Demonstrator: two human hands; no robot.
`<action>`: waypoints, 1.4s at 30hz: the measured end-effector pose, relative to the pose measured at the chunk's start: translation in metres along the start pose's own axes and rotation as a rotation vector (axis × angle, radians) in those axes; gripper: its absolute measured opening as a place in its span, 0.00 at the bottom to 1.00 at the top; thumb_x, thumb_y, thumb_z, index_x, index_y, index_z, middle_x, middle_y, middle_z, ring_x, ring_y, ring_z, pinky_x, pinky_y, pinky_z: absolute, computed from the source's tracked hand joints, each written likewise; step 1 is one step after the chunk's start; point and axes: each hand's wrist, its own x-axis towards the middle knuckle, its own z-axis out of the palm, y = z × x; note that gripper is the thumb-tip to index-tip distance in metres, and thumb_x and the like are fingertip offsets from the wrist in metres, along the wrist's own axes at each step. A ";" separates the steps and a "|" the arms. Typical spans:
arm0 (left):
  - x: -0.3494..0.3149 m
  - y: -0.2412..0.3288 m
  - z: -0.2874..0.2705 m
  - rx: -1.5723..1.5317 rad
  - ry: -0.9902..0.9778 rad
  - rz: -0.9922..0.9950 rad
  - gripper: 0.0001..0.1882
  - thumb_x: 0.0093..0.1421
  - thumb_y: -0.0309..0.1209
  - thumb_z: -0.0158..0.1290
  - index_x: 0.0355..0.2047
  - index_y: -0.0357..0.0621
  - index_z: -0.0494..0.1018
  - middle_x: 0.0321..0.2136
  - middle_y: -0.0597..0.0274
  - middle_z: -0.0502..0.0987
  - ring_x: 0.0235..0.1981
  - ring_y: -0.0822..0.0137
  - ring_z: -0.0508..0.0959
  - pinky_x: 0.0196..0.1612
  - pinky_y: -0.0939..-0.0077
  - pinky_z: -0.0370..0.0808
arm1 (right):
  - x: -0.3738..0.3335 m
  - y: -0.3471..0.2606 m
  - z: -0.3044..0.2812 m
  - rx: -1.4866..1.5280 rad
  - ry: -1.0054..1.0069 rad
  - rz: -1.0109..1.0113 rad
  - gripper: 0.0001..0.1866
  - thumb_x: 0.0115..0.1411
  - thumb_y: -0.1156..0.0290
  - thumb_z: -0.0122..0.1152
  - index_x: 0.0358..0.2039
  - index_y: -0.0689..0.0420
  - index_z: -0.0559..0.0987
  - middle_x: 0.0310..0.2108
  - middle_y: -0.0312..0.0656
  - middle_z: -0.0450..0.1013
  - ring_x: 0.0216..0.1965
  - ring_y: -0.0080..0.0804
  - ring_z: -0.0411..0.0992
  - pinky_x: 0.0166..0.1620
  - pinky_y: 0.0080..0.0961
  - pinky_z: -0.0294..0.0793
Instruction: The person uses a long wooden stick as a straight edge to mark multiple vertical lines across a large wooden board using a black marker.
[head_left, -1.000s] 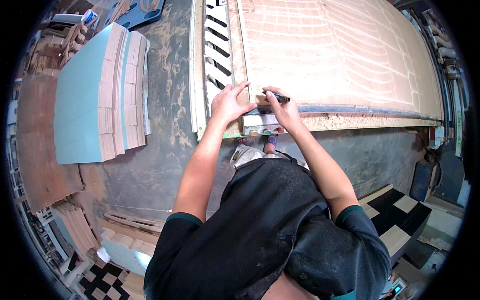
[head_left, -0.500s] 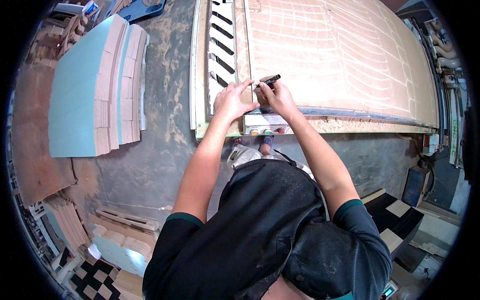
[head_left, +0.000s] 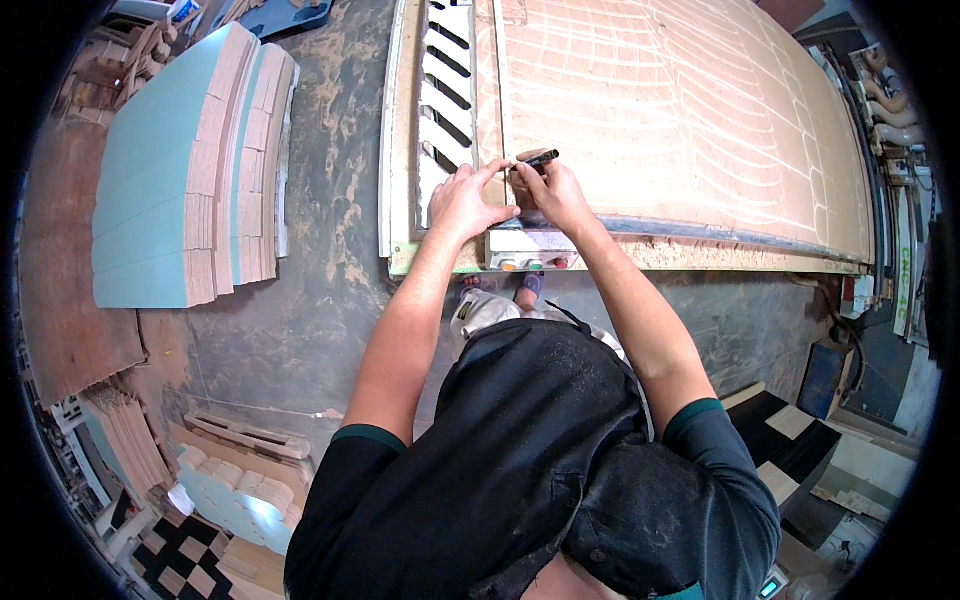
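Over the near left corner of a large wooden machine bed (head_left: 620,110), my two hands are close together. My right hand (head_left: 560,197) grips a black marker pen (head_left: 542,158), its far end pointing right and its tip by the left fingertips. My left hand (head_left: 463,205) lies on the bed with forefinger and thumb spread apart. Its forefinger reaches the narrow light strip (head_left: 499,90) running along the bed. Whatever lies between the two hands is too small and partly covered to make out. Left of the strip is a white panel with slanted dark slots (head_left: 446,95).
A white control box with coloured buttons (head_left: 531,250) is fixed at the bed's front edge. Stacked light-blue-topped boards (head_left: 150,190) stand at the left. Cut wooden pieces (head_left: 250,480) lie at lower left. Black and wood-coloured blocks (head_left: 780,430) stand at lower right.
The marker has shifted and tilted slightly in my right hand. My left hand stays in place. The view has moved very slightly.
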 end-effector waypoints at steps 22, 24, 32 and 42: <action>0.001 -0.001 0.001 0.010 -0.015 -0.012 0.50 0.52 0.58 0.79 0.76 0.81 0.74 0.50 0.46 0.83 0.55 0.43 0.87 0.59 0.48 0.83 | -0.001 -0.004 -0.001 -0.048 0.024 0.029 0.18 0.80 0.61 0.64 0.49 0.66 0.88 0.36 0.51 0.88 0.38 0.41 0.89 0.44 0.38 0.86; 0.001 -0.002 0.001 0.007 -0.023 -0.021 0.50 0.52 0.58 0.79 0.76 0.81 0.74 0.50 0.46 0.83 0.56 0.43 0.87 0.60 0.48 0.83 | -0.003 -0.008 -0.003 -0.065 0.032 0.031 0.17 0.80 0.62 0.65 0.51 0.66 0.87 0.36 0.51 0.89 0.39 0.42 0.89 0.44 0.38 0.86; 0.001 0.001 -0.001 0.002 -0.024 -0.019 0.50 0.52 0.58 0.80 0.76 0.81 0.74 0.50 0.47 0.83 0.55 0.44 0.87 0.60 0.48 0.83 | -0.004 0.001 -0.005 -0.022 0.085 0.004 0.17 0.79 0.63 0.66 0.54 0.66 0.86 0.39 0.53 0.89 0.42 0.42 0.90 0.46 0.37 0.87; 0.002 -0.001 0.001 0.004 -0.013 -0.004 0.50 0.51 0.59 0.80 0.75 0.82 0.74 0.47 0.48 0.83 0.53 0.45 0.87 0.58 0.49 0.83 | 0.000 0.001 0.000 -0.051 0.003 0.017 0.18 0.80 0.60 0.64 0.53 0.65 0.88 0.37 0.50 0.88 0.38 0.44 0.88 0.44 0.37 0.86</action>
